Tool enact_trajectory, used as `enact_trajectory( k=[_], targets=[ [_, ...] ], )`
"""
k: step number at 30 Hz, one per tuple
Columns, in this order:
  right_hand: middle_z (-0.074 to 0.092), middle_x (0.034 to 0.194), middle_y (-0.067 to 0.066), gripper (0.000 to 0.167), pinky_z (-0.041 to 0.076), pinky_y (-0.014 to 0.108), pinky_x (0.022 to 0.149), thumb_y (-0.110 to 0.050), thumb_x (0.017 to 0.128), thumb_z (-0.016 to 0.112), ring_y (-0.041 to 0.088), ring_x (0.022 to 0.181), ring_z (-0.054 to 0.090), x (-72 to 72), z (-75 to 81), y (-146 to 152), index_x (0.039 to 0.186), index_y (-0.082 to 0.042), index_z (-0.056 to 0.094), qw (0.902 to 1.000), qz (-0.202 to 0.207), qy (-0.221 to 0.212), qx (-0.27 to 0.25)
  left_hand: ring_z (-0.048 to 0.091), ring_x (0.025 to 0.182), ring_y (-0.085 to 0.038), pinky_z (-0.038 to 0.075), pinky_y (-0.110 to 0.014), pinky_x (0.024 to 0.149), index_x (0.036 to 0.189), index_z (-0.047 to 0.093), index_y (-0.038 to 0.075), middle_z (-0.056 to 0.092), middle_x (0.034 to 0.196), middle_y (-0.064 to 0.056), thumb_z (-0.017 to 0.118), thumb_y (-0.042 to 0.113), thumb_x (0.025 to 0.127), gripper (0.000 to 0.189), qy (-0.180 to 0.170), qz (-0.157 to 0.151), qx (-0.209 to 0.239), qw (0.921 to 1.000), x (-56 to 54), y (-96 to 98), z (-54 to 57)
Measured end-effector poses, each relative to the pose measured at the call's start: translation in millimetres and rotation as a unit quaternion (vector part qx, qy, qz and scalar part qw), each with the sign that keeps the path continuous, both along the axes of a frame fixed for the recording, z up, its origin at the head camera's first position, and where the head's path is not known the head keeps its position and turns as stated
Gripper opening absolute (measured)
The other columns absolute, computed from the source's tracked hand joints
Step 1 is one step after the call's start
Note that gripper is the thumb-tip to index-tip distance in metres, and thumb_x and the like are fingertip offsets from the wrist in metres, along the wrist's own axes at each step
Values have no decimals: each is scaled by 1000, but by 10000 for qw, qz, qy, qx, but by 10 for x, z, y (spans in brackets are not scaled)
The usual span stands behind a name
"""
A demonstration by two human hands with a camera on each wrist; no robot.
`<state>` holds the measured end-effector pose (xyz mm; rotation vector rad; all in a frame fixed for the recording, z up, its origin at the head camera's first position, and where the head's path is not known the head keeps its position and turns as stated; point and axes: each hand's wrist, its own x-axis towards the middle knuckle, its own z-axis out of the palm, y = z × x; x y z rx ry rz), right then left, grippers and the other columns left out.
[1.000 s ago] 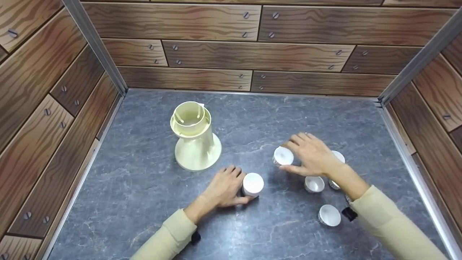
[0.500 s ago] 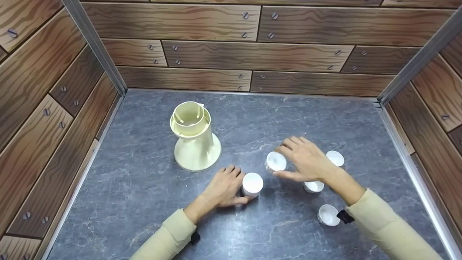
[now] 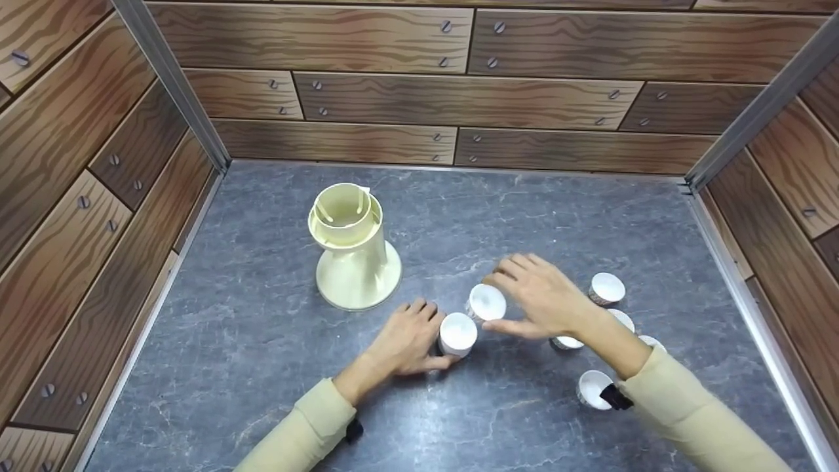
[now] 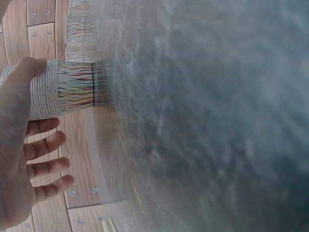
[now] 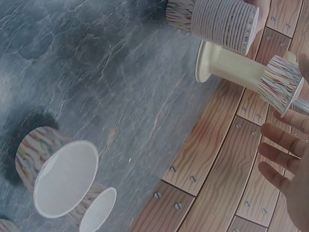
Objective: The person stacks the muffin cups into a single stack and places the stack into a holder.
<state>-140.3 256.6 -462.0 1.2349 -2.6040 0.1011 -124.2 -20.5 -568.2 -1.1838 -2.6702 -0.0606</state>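
Fingers of the left hand (image 3: 408, 337) half-spread, gripping stacked cups (image 3: 458, 334); right hand (image 3: 541, 295) half-spread, pinching one cup (image 3: 487, 303)

The cups (image 5: 279, 84) are white with wavy red and green lines, the stand (image 3: 357, 265) pale yellow, the table (image 3: 511, 426) veined grey.

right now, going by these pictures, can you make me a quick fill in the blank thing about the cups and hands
1. The left hand grips a stack of nested cups, while the right hand holds just ____ patterned cup.
2. The pale yellow stand is nearer the ____ hand.
3. Loose cups on the table lie toward the person's ____ side.
Missing words: one; left; right.
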Motion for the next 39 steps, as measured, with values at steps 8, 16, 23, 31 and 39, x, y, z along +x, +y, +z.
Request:
enact_trajectory(
  k=[8,16,23,31,39],
  targets=[
    [67,113,3,67,54,43,95,-71,86,69,23,109,63,29,-20,-93,125,-16,69,9999,137,-18,-102,62,103,-21,56,-36,86,121,65,16,69,111,-2,59,79,87,72,-22,-3,-15,10000,1,-3,9],
    [68,112,2,67,54,41,93,-74,89,65,22,106,63,62,-82,-155,124,-17,69,9996,236,-37,-145,63,103,-21,57,-36,88,119,65,16,69,110,-2,58,79,88,70,-28,0,-12,10000,1,8,14],
    [69,112,1,67,55,41,94,-74,89,64,21,107,64,106,-135,-231,124,-18,69,9994,283,-134,-144,63,105,-21,57,-36,91,120,65,16,69,113,-3,56,79,89,71,-64,16,-71,10000,0,8,4],
    [68,111,1,68,54,39,93,-75,89,63,20,106,63,96,-190,-295,124,-17,69,9990,433,-54,25,62,104,-21,56,-36,89,124,64,16,69,113,-3,57,79,89,73,-66,42,-81,9999,4,-4,13],
    [68,111,1,67,54,39,93,-73,88,67,20,106,63,114,-247,-317,124,-16,70,9988,480,-50,128,62,102,-20,56,-36,85,120,64,17,69,110,-2,59,78,88,69,7,33,-56,10000,6,4,10]
  ],
)
